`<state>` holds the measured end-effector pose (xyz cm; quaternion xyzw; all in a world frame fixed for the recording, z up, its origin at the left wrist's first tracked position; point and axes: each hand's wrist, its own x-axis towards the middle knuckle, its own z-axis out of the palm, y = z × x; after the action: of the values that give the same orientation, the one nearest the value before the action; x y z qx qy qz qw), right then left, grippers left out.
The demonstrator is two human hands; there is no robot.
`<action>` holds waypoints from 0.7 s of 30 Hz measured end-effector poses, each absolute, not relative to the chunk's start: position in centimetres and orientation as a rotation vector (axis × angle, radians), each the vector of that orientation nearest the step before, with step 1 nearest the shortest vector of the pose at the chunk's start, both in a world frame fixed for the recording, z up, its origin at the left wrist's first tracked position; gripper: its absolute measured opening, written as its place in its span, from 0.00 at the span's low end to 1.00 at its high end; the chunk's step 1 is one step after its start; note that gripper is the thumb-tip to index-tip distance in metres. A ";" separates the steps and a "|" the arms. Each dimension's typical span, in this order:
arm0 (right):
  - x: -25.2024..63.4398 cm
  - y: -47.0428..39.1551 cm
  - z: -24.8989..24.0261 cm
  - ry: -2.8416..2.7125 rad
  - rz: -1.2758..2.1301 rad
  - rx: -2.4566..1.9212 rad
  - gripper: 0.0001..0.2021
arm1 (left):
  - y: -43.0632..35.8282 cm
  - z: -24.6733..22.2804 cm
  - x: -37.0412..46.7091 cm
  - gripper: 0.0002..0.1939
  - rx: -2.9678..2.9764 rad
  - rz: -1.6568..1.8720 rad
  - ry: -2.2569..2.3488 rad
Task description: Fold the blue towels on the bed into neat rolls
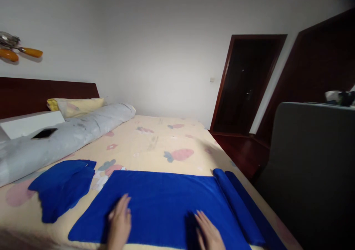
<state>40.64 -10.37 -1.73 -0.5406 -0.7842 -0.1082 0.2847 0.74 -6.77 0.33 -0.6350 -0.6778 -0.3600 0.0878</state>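
Observation:
A blue towel (163,202) lies spread flat on the bed in front of me. Over its left part is my left hand (120,220), fingers stretched out and holding nothing. My right hand (209,232) is above the towel's right part, also open, with a dark shadow beside it. Whether either palm touches the cloth, I cannot tell. Along the towel's right edge lies a rolled blue towel (238,207), with a second long blue piece of cloth (256,209) beside it. A loosely bunched blue cloth (65,187) rests to the left.
The bed (155,139) has a cream sheet with fruit prints. A rolled grey quilt (91,126) lies at the left, bearing a phone (44,133); a white box (33,122) and a pillow (80,106) are behind it. A dark chair back (310,168) stands right, near a door (246,87).

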 end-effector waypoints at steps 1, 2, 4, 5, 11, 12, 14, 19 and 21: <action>37.4 -9.4 -0.6 -2.111 -0.188 -1.444 0.22 | -6.3 0.4 4.2 0.27 -2.112 -1.041 -1.913; 34.4 -8.5 0.5 -2.122 -0.088 -1.434 0.23 | -5.8 0.5 7.4 0.30 -2.286 -0.987 -1.831; 29.8 -6.9 2.5 -2.148 0.079 -1.436 0.24 | -4.9 0.6 12.2 0.32 -2.479 -0.859 -1.794; 28.3 -6.3 3.1 -2.156 0.155 -1.455 0.25 | -4.6 0.7 13.8 0.32 -2.536 -0.756 -1.845; 30.3 -5.3 1.6 -2.193 0.259 -1.704 0.27 | -4.6 1.2 13.2 0.27 -2.534 -0.384 -2.027; 31.8 -5.6 1.0 -2.166 0.202 -1.758 0.29 | -4.9 1.2 12.0 0.27 -2.487 -0.358 -2.067; 35.4 -6.3 -0.2 -2.081 0.071 -1.887 0.30 | -5.5 1.1 8.7 0.28 -2.349 -0.307 -2.196; 45.7 -8.3 -3.1 -1.931 -0.163 -2.066 0.34 | -7.0 -0.4 -2.4 0.32 -1.851 -0.297 -2.590; 48.6 -8.9 -4.1 -1.940 -0.180 -2.025 0.32 | -7.4 -1.2 -6.0 0.31 -1.666 -0.387 -2.655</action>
<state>48.56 -8.89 -4.11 -0.7108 -0.6808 -0.0633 0.1650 -6.04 -7.43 -1.24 -0.5274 -0.8407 -0.1224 -0.0081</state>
